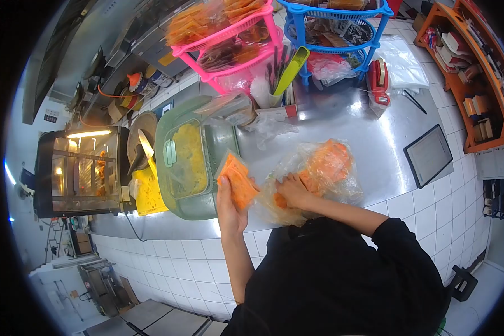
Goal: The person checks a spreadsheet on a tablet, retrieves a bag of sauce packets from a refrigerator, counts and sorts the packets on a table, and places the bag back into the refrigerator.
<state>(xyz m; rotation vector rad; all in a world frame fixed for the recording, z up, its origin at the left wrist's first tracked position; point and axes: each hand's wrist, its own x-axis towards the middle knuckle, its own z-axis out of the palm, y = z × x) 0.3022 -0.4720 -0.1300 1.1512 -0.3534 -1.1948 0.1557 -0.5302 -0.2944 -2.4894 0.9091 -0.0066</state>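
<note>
Steel counter (375,129), orange packet (239,182) in left grip (232,214), long axis up-left.

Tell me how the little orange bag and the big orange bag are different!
The little bag is up in the left hand; the big bag lies on the metal table. The little bag looks flat; the big bag is bulging and crumpled. Both are see-through with orange stuff inside.

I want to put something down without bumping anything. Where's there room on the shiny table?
On the table, between the clear bag and the tablet. Another patch lies between that bag and the blue rack. It's crowded on the left, around the green tub, yellow board and knife.
</note>
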